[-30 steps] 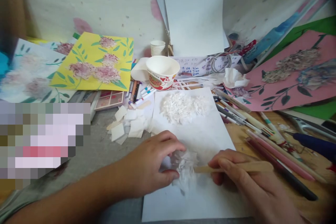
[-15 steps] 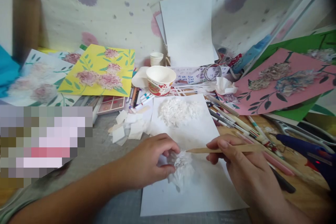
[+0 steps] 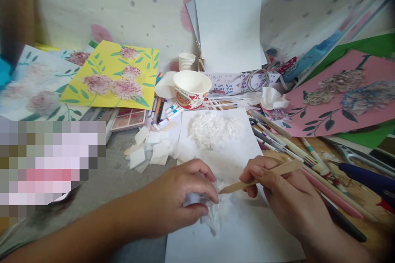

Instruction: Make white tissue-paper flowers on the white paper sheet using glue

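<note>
My left hand [image 3: 179, 197] curls over a small white tissue-paper flower [image 3: 214, 215], its thumb and fingertips against the ruffled petals. Between the fingers of my right hand [image 3: 280, 189] is a flat wooden stick [image 3: 262, 177]. The stick's pointed tip reaches the flower beside my left fingertips, which partly hide the spot. Under the flower lies a sheet of white paper [image 3: 259, 230]. Farther up that sheet sits a larger cluster of ruffled white tissue [image 3: 210, 129]. Loose white tissue squares [image 3: 160, 152] are piled to the left of the sheet.
A paper bowl [image 3: 191, 90] stands behind the sheet, near stacked paper cups [image 3: 187, 61]. Finished flower pictures flank it, one on yellow card [image 3: 148, 53], another on pink card [image 3: 327, 127]. Pens, scissors [image 3: 348, 154] and a blue glue gun [image 3: 364, 176] crowd the right side.
The stick's tip has moved lower into the flower and tilts more steeply. My left fingers have shifted slightly right over the petals. The camera view has moved a little.
</note>
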Demonstrator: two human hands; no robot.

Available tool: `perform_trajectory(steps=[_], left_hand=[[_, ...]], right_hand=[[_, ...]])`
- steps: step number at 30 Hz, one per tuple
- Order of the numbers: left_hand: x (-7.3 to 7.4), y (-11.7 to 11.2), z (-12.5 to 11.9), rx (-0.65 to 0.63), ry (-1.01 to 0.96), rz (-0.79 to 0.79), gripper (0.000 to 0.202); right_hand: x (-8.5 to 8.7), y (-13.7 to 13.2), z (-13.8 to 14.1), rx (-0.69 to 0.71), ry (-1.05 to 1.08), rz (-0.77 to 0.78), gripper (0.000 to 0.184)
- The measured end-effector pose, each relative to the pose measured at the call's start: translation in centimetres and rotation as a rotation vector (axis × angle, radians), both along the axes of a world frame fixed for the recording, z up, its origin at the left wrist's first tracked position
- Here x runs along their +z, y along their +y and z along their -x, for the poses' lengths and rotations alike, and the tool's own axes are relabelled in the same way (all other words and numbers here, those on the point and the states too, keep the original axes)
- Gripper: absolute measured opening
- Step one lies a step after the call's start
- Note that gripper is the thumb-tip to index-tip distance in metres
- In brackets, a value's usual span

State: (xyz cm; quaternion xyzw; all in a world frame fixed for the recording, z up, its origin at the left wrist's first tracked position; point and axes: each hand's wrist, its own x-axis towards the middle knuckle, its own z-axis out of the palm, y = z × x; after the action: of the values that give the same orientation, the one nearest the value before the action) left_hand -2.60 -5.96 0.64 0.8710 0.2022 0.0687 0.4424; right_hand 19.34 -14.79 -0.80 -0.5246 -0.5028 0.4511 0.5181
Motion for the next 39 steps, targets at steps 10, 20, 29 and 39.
perform_trajectory(steps=[10,20,29,39], left_hand=[[0.0,-0.1,0.2,0.003,-0.018,-0.012,0.027],[0.0,0.3,0.1,0.051,-0.008,-0.032,0.024],[-0.4,0.6,-0.2,0.067,0.043,-0.101,0.022],[-0.6,0.5,-0.1,0.063,0.023,-0.143,0.021]], right_hand=[[1.3,-0.3,-0.1,0.017,-0.259,-0.064,0.033],[3.3,0.5,1.1,0.128,-0.560,-0.097,0.038],[2.7,-0.1,2.0,0.163,-0.768,-0.313,0.029],[-0.6,-1.7,-0.6,-0.375,0.282,-0.001,0.023]])
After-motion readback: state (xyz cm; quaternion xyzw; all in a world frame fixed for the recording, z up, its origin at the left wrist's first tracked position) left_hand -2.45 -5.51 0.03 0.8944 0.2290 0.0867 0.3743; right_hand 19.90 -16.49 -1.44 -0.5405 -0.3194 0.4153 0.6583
